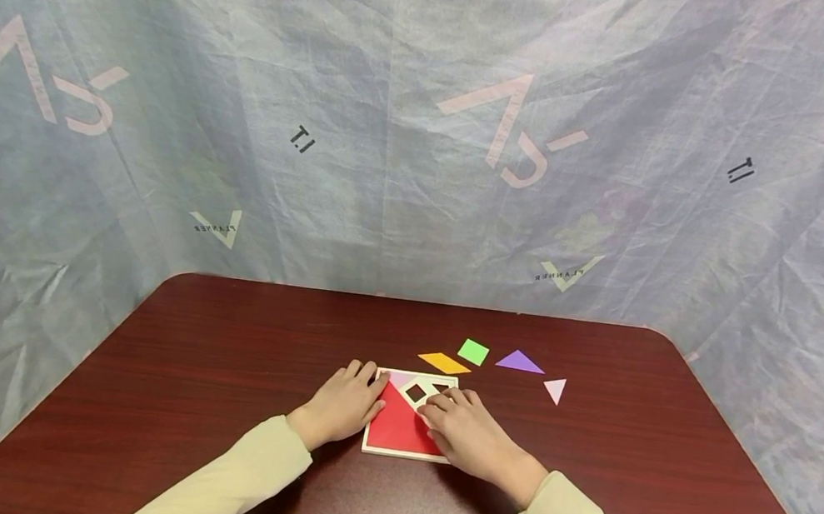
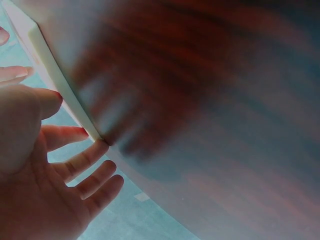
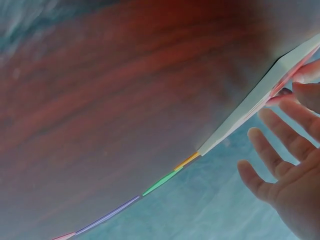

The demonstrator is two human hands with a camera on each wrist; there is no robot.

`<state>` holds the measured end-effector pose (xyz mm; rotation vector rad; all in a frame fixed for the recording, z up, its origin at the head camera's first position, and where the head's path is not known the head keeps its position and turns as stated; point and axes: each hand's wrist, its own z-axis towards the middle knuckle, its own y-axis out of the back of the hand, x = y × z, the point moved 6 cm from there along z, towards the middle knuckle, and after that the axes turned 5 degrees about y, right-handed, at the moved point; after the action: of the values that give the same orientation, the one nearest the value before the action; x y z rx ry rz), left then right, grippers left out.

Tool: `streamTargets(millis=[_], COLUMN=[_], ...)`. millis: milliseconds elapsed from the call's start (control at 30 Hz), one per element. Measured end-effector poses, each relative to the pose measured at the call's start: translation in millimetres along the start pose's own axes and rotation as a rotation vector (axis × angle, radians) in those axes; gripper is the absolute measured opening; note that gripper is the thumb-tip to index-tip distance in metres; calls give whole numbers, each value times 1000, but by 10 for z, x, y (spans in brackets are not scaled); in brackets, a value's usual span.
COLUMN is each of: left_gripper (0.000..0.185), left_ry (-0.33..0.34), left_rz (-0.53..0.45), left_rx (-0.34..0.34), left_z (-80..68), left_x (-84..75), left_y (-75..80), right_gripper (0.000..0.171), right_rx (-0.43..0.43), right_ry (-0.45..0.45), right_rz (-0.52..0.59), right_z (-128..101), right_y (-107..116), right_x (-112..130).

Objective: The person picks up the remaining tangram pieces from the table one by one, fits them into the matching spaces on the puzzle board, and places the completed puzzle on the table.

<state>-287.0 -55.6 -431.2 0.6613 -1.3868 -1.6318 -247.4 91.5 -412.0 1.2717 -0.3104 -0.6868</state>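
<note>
A white-framed tangram board (image 1: 402, 455) lies near the middle of the table. Red (image 1: 397, 427) fills its lower left half, and a lilac piece (image 1: 397, 379) sits at its top left. A diamond-shaped opening (image 1: 416, 392) and a dark triangular one (image 1: 440, 388) show at the upper right. My left hand (image 1: 339, 404) rests at the board's left edge; in the left wrist view its extended fingers (image 2: 82, 162) touch the frame near a corner. Over the board's right side lies my right hand (image 1: 472, 437), fingertips by the red area's edge, covering that part. Its fingers (image 3: 272, 152) are spread and loosely bent.
Behind the board lie an orange parallelogram (image 1: 444, 363) and a green square (image 1: 473, 352). Farther right are a purple triangle (image 1: 520, 361) and a pale pink triangle (image 1: 555, 390). The dark red-brown table (image 1: 260, 341) ends at a grey cloth backdrop (image 1: 357, 201).
</note>
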Motion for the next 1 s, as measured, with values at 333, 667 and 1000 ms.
streamTargets(millis=[333,667,1000], left_gripper=[40,40,40], left_ry=[-10,-6,-6], left_rz=[-3,-7,-14], left_rx=[-24,-8,-2], left_z=[-15,-10,-17], left_x=[-14,-9,-13], left_y=[38,7,32], right_gripper=[24,24,22], right_rx=[-64,-71,-106], right_ry=[-25,-86,-131], right_rz=[-22,15,3], right_z=[44,83,144], right_y=[36,14,-32], right_x=[-120,-296,-478])
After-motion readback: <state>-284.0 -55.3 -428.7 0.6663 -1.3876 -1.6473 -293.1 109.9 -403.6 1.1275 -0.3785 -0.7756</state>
